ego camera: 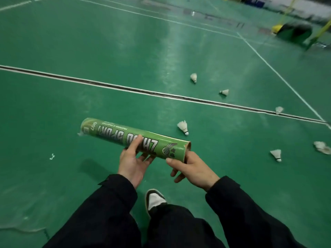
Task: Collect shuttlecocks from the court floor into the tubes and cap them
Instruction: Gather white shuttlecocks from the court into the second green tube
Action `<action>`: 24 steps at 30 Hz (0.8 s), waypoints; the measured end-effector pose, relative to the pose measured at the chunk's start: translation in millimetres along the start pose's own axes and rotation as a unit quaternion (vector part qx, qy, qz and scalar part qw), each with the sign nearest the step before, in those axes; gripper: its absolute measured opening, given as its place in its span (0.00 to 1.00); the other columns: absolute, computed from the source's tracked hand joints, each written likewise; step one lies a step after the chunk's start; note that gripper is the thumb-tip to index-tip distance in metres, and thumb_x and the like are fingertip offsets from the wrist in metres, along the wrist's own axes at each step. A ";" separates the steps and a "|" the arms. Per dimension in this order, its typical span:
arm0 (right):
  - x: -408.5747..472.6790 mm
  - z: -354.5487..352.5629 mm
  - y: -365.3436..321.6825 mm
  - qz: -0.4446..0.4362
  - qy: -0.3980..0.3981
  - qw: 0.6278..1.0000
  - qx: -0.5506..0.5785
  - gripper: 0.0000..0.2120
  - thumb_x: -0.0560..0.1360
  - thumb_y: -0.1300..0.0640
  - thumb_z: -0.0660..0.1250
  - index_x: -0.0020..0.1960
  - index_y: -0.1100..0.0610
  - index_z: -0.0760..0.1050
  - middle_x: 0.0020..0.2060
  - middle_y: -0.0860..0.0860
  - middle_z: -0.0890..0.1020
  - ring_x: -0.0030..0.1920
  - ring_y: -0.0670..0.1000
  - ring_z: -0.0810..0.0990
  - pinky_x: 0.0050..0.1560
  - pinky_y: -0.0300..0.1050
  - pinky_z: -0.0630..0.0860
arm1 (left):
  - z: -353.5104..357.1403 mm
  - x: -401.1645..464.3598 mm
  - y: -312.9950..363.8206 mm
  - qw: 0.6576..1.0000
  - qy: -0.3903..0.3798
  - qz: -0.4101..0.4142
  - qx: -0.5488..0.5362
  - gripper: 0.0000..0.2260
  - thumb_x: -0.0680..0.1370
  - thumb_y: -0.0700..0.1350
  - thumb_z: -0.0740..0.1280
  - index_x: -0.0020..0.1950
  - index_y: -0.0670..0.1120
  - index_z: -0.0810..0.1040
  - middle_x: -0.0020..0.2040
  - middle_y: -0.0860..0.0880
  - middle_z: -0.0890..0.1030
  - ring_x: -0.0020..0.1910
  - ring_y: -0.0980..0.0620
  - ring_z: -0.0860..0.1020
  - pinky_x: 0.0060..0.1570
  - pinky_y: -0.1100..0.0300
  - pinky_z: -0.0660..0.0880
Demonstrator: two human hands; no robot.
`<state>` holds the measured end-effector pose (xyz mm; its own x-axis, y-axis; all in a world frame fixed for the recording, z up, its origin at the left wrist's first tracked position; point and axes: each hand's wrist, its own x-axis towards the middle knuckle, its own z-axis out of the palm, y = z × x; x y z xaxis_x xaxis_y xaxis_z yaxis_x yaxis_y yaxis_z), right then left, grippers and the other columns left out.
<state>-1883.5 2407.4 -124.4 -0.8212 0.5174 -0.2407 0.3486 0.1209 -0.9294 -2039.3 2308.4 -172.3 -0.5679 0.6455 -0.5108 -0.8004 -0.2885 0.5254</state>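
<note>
**Tube in hand, birdies all over the floor**

Head cam only, so one view. Both hands are on the green tube (132,138), held roughly level over the court floor (89,51). The left hand (133,164) cradles it near the middle, thumb over the top and fingers curled underneath. The right hand (192,170) pinches the open right end, thumb on the outside; I can't tell how far the other fingers wrap. The far left end looks capped, with a bit of film sticking out.

Shuttlecocks are scattered to the right: the closest one (183,127) lies just past the open end, another (276,154) sits further right, and more (224,92) lie near the white line (125,89) and beyond it.

My take: nothing's collected yet as far as I can see. I'd keep the left hand on the tube, free the right, grab the closest one by the feathers and feed it cork-first into the open end. Don't squash the skirt.
</note>
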 end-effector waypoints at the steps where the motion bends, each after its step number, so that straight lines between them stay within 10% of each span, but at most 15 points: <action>1: -1.1 -7.9 3.4 -0.006 0.018 1.000 0.015 0.11 0.80 0.59 0.68 0.62 0.54 0.76 0.44 0.46 0.81 0.36 0.49 0.81 0.33 0.48 0.81 | 3.9 3.5 -3.9 1.000 -0.014 -0.013 0.005 0.25 0.73 0.49 0.74 0.69 0.44 0.77 0.61 0.43 0.80 0.58 0.42 0.80 0.45 0.49 0.84; 6: 3.7 -50.1 32.4 -0.041 0.110 0.985 0.125 0.11 0.79 0.64 0.68 0.59 0.53 0.80 0.51 0.52 0.86 0.28 0.54 0.79 0.31 0.47 0.79 | 12.6 38.3 -13.5 0.999 0.026 -0.029 -0.008 0.24 0.77 0.54 0.73 0.70 0.46 0.77 0.63 0.43 0.80 0.63 0.42 0.78 0.55 0.46 0.79; 16: 85.3 -129.6 107.1 0.129 -0.095 0.982 0.098 0.22 0.79 0.68 0.61 0.69 0.51 0.70 0.65 0.49 0.78 0.47 0.52 0.86 0.38 0.48 0.83 | 55.4 146.7 -61.0 0.994 0.088 -0.017 0.065 0.33 0.71 0.51 0.76 0.74 0.42 0.74 0.60 0.42 0.83 0.59 0.44 0.81 0.53 0.48 0.79; 20: 134.4 -164.6 139.4 0.139 -0.124 0.975 0.120 0.14 0.80 0.59 0.68 0.65 0.51 0.74 0.61 0.53 0.80 0.40 0.50 0.83 0.34 0.46 0.82 | 71.0 201.4 -79.1 0.989 0.118 -0.025 0.083 0.33 0.71 0.50 0.77 0.73 0.40 0.74 0.61 0.40 0.84 0.62 0.42 0.81 0.55 0.46 0.80; 24: 191.2 -200.1 142.8 0.094 0.015 0.985 0.146 0.11 0.75 0.62 0.73 0.57 0.56 0.80 0.37 0.50 0.83 0.26 0.49 0.72 0.25 0.44 0.72 | 105.2 244.0 -74.4 0.985 0.148 -0.007 0.091 0.31 0.72 0.51 0.77 0.72 0.43 0.75 0.64 0.40 0.83 0.64 0.41 0.80 0.55 0.43 0.80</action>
<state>-1900.3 2693.1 -247.2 -0.7387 0.5335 -0.4120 0.3451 -0.2256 -0.9110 -2098.1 2561.8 -264.4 -0.6088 0.4070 -0.6810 -0.7769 -0.1321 0.6156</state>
